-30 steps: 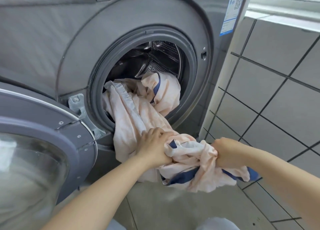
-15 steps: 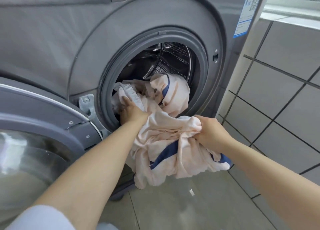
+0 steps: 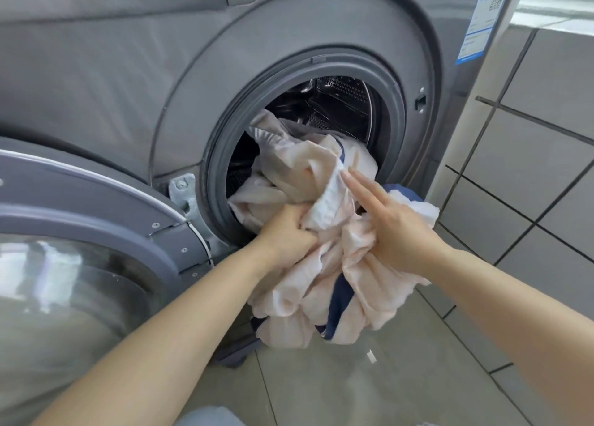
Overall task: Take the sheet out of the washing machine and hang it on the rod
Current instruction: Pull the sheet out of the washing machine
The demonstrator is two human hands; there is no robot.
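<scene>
A pale pink sheet (image 3: 299,294) with dark blue parts spills out of the round opening of the grey washing machine (image 3: 324,40). Part of it is still inside the drum (image 3: 340,104); the rest hangs in a bunch below the opening, above the floor. My left hand (image 3: 286,229) grips a fold of the sheet at the lower rim of the opening. My right hand (image 3: 392,223) lies against the bunched sheet with its fingers straight, pointing up-left toward the opening. No rod is in view.
The machine's door (image 3: 96,220) stands swung open at the left, close to my left forearm. A grey tiled wall (image 3: 530,168) rises at the right. Grey floor tiles (image 3: 369,390) lie below the hanging sheet.
My left hand has come out of the drum's left side and now grips the sheet at the lower rim. My right hand has let go of its fistful and stretched its fingers.
</scene>
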